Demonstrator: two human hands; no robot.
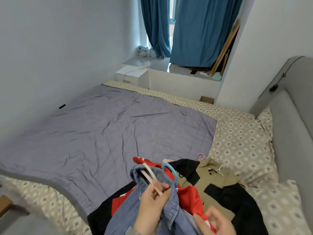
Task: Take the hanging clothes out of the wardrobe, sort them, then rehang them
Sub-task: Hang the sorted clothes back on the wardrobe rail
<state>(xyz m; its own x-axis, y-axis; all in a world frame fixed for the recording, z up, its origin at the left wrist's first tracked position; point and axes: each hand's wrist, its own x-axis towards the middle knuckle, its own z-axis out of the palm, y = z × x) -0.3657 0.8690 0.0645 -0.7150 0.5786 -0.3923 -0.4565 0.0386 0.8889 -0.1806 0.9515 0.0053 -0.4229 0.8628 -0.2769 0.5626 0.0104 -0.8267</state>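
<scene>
My left hand (153, 201) pinches a pale hanger (151, 176) and the collar of a denim shirt (166, 207), held over the bed (237, 133); my right hand (214, 221), a little apart, grips the shirt's other side; beneath lie a red top (189, 195), tan coat (211, 177) and black garment (237, 199).

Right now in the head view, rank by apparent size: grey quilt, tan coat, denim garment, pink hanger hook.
1. grey quilt, by far
2. tan coat and denim garment: similar, denim nearer and cut off by the frame, so unranked
3. pink hanger hook
</scene>
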